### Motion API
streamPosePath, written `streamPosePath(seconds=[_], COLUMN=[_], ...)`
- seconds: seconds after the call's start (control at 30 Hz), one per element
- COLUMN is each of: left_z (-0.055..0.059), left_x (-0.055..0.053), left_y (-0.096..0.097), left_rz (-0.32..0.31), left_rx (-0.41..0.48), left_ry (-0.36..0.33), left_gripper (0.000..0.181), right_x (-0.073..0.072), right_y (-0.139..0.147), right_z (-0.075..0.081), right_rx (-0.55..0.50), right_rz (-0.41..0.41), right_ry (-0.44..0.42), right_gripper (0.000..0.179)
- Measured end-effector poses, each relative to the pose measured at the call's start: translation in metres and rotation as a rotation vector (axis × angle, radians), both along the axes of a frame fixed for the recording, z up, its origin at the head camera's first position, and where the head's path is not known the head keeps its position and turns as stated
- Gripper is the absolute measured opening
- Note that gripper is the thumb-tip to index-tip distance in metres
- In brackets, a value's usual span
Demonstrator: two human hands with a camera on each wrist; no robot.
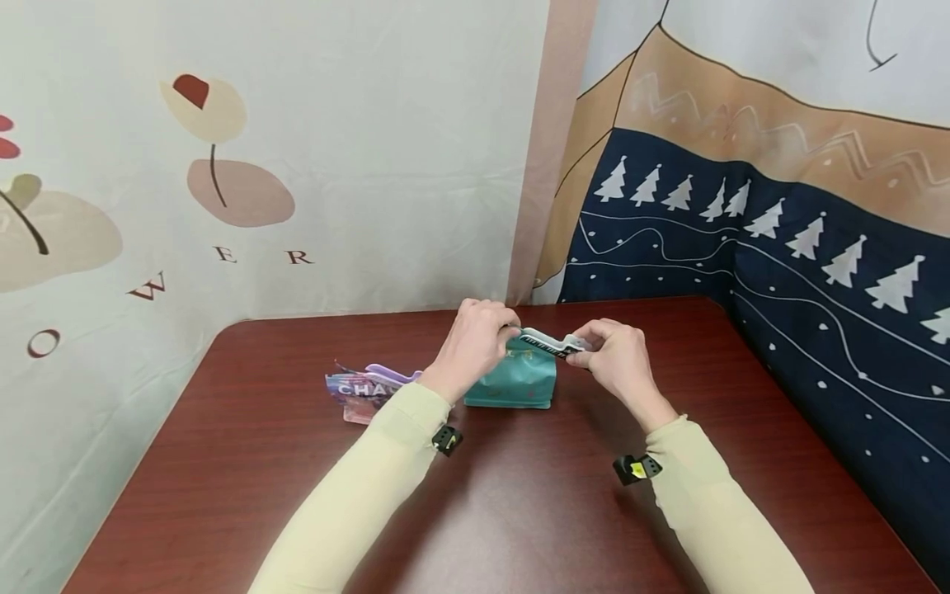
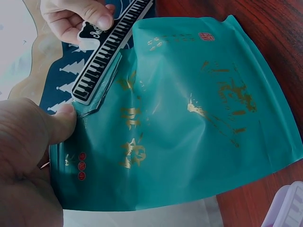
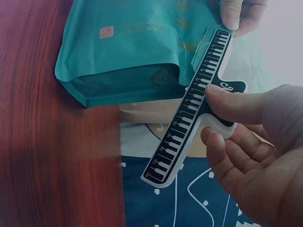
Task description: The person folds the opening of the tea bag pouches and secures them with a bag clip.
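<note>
A teal pouch bag [image 1: 512,384] with gold lettering stands on the table, its upper part creased and folded. My left hand [image 1: 477,334] pinches one end of its top edge between thumb and fingers. My right hand [image 1: 618,356] pinches the handle tab of a bag clip [image 3: 189,106] printed with black and white piano keys. In the left wrist view, the clip's bar lies along the bag's top edge, one end near my left thumb [image 2: 64,122]. The other end sticks out past the bag. Whether its jaws surround the edge I cannot tell.
Left of the teal bag lies a smaller purple and pink package [image 1: 356,392], partly behind my left forearm. A lilac clip [image 1: 389,374] is on it. The dark red table [image 1: 245,462] meets printed cloth walls [image 1: 401,206] at the back and right.
</note>
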State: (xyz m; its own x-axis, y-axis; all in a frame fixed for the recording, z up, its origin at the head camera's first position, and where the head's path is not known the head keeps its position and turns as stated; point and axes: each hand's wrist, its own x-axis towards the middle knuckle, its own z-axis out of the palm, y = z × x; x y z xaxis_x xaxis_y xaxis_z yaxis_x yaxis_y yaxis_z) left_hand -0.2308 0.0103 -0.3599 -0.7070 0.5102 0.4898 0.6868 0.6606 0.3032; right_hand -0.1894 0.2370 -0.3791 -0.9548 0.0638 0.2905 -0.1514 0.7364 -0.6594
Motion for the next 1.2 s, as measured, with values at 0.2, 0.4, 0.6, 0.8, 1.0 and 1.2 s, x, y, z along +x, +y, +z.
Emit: streamPosePath(seconds=[0.2,0.4,0.6,0.8,1.0,1.2], left_z=[0.0043,0.0099,0.0089,0.0079,0.0067,0.0042], left_x=[0.0003,0.0005,0.002,0.0026,0.0012,-0.0015], left_y=[-0.0037,-0.0081,-0.0077,-0.0061,-0.0058,-0.0075], left_rz=[-0.017,0.01,0.013,0.011,-0.009,-0.035], left_rx=[-0.054,-0.069,-0.039,-0.024,-0.015,0.003], left_ry=[-0.007,0.0,-0.009,0.021,0.031,0.064], left_gripper=[0.006,0.009,0.009,0.01,0.014,0.018], right_x=[-0.0002,-0.0003,-0.0006,-0.001,-0.0008,-0.0009], right_y=[0.0001,0.0011,0.0009,0.0003,-0.0002,-0.0022], right_z=[-0.0001,0.0022,0.0006,0.001,-0.0003,-0.0003], right_rx=[0.0,-0.003,-0.02,-0.031,-0.033,-0.033], right_rz=[0.004,0.002,0.0,0.001,-0.005,-0.007], right_ry=[0.002,-0.005,0.007,0.013,0.012,0.028], right_gripper=[0.022,0.021,0.022,0.022,0.022,0.022])
